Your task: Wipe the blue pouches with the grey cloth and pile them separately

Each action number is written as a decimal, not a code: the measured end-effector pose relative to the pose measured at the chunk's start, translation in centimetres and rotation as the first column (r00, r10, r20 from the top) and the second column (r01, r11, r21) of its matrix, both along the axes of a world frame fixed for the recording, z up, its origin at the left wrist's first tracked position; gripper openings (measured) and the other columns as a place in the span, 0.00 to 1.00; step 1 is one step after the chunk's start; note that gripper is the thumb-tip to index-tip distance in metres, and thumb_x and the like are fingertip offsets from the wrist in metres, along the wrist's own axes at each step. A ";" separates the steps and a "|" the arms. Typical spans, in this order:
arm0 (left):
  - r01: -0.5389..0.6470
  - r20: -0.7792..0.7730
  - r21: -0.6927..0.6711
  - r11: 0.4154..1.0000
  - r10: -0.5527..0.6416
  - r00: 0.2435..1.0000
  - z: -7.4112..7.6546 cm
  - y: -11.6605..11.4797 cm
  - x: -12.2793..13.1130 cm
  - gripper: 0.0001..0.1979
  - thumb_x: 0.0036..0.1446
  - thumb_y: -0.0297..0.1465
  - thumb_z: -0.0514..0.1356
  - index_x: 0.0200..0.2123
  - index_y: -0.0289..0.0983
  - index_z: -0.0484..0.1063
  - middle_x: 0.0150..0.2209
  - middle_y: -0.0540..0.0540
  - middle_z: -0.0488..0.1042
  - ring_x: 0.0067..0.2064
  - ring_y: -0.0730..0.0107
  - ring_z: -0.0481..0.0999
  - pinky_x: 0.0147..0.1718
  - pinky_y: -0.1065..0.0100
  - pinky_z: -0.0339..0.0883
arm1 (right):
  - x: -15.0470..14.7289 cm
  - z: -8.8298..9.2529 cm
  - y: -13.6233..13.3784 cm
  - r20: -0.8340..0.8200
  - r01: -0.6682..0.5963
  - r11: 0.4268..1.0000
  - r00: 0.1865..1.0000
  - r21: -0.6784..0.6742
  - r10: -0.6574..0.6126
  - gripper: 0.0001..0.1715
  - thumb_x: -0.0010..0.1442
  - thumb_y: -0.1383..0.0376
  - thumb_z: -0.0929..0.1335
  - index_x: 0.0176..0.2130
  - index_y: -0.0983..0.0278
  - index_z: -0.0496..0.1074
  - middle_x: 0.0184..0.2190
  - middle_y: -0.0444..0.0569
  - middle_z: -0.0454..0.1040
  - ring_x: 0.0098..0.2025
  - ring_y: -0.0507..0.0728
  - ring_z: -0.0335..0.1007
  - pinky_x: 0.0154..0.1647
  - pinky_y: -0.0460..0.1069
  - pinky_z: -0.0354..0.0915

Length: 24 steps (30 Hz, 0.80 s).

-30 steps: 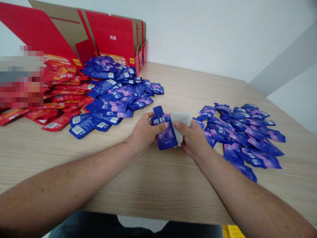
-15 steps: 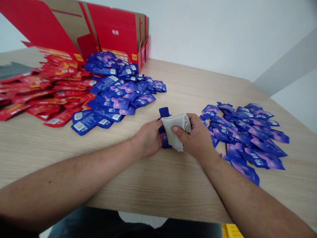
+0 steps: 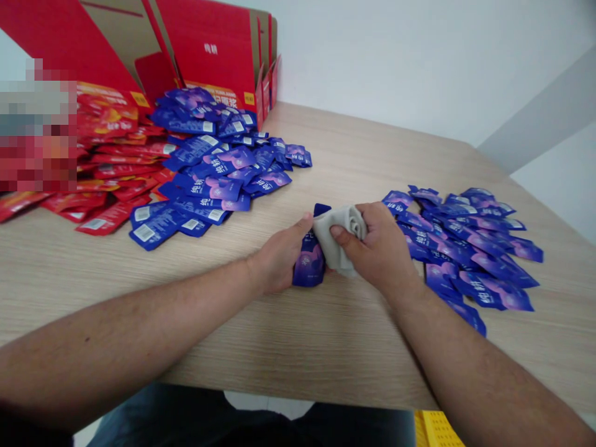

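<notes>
Center of frame, just above the bench [image 3: 354,347], both hands are close together and clamped on one job: the left hand [image 3: 277,264] grips a blue-purple foil sachet [image 3: 308,266] around its body, thumb up along the front, and the right hand [image 3: 377,245] pinches a folded grey-white cloth [image 3: 338,239] against the sachet's upper part. The cloth covers most of that upper half, with only the dark blue top corner of the sachet poking out above it and the lower end showing under the left hand. Can't tell if the sachet touches the bench.

Left of the hands, upper middle, sits a loose heap of blue sachets [image 3: 209,164], overlapping, the nearest ones just beside the left hand's side of the frame. Right of the right hand lies a second blue pile [image 3: 460,248], its edge almost at the knuckles. Far left, a spread of red sachets [image 3: 107,167] runs up against the blue heap, partly behind a pixelated blur patch [image 3: 37,124]. Upper left, an open red cardboard carton [image 3: 209,53] stands at the bench's back edge. Bottom edge, a yellow plastic crate [image 3: 435,429] shows under the bench.
</notes>
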<state>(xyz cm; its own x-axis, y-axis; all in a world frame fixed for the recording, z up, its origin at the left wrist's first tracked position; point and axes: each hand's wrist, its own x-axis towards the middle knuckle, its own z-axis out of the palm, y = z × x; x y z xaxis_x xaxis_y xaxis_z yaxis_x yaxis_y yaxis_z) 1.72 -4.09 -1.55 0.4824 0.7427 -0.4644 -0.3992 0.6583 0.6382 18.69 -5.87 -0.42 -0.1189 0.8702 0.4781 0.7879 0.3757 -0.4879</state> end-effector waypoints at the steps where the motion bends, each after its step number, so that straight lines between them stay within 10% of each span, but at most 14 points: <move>1: 0.006 -0.018 0.004 1.000 -0.005 1.000 0.0 0.0 0.0 0.22 0.69 0.47 0.53 0.42 0.35 0.78 0.33 0.42 0.81 0.33 0.63 0.81 0.34 0.62 0.77 | 0.0 0.0 0.0 -0.010 0.024 1.000 1.000 0.006 -0.024 0.11 0.62 0.55 0.69 0.38 0.59 0.69 0.35 0.50 0.72 0.42 0.63 0.69 0.43 0.57 0.67; 6: -0.010 -0.054 -0.007 1.000 0.010 0.999 -0.3 0.4 -0.1 0.24 0.68 0.48 0.52 0.36 0.36 0.77 0.30 0.43 0.80 0.30 0.63 0.80 0.32 0.63 0.77 | -0.7 0.1 -0.6 0.080 -0.173 0.982 0.981 -0.070 0.178 0.12 0.63 0.54 0.68 0.39 0.60 0.69 0.36 0.50 0.72 0.41 0.61 0.68 0.42 0.55 0.66; 24: -0.020 0.036 0.070 0.997 0.017 0.999 -0.9 2.3 -0.6 0.24 0.69 0.49 0.50 0.41 0.37 0.75 0.30 0.44 0.79 0.26 0.64 0.78 0.29 0.59 0.78 | -2.0 0.5 2.9 -0.009 0.052 0.998 0.999 -0.036 -0.052 0.13 0.60 0.53 0.67 0.39 0.59 0.67 0.36 0.50 0.74 0.41 0.64 0.70 0.44 0.57 0.66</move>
